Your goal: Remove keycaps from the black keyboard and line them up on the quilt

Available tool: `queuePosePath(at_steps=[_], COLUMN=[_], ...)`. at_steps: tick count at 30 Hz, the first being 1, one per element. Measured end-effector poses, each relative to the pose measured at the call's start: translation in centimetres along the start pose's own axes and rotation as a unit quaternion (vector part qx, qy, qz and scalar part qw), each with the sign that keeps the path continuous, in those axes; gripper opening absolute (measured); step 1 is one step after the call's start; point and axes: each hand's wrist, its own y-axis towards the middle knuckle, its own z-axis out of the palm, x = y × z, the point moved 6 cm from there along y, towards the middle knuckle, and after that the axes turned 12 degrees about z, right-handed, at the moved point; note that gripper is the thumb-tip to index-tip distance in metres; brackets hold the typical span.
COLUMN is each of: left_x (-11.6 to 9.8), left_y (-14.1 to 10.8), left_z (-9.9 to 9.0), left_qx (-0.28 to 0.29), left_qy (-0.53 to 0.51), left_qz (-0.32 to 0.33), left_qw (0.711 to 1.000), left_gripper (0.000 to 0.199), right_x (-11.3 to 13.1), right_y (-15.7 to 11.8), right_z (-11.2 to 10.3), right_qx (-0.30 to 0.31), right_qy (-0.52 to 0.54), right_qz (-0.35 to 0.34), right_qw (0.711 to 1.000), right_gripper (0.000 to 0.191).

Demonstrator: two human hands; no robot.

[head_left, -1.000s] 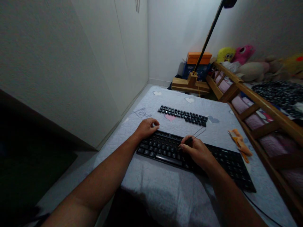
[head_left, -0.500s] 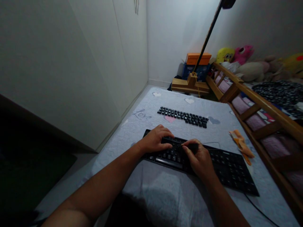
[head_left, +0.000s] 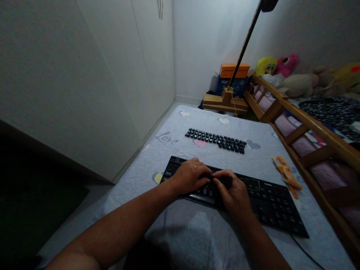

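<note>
A black keyboard (head_left: pixel 277 204) lies slantwise on the patterned cloth, its cable leaving the near right corner. Over its left half, my left hand (head_left: pixel 191 175) rests with thumb and fingers bent close together; whatever lies between them is too small to tell. Just right of it, my right hand (head_left: pixel 232 189) is closed around a small dark tool (head_left: pixel 225 181), with a thin wire loop showing beyond the hand. The fingertips of both hands nearly meet over the keys. Beyond the keyboard, loose black keycaps (head_left: pixel 215 139) are laid out in rows.
An orange cloth item (head_left: pixel 288 174) lies right of the keyboard. A wooden bed rail (head_left: pixel 317 125) runs along the right side, with plush toys behind it. A wooden stand (head_left: pixel 225 100) and an orange box (head_left: pixel 234 70) are at the back. A pale cabinet (head_left: pixel 112 75) is on the left.
My left hand has shifted slightly right and nearer, its fingers now close to my right hand's fingertips. More of the keyboard's left end shows.
</note>
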Motion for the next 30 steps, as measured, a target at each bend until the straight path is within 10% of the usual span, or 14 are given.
queuePosePath(at_steps=[21,30], left_x=[0.7,3.9], left_y=[0.1,4.5], left_z=[-0.6,-1.9], left_qx=[-0.097,-0.058], left_qy=[0.019,0.019], left_qz=[-0.077,-0.124], left_qw=[0.992,0.990], left_gripper=[0.015,0.017], right_x=[-1.1,-1.2], right_y=[0.1,0.1], right_z=[-2.1,-2.4], right_qx=[-0.105,-0.116], right_qy=[-0.042,-0.050], right_qz=[0.040,0.037], right_qw=[0.993,0.991], right_gripper=[0.013,0.014])
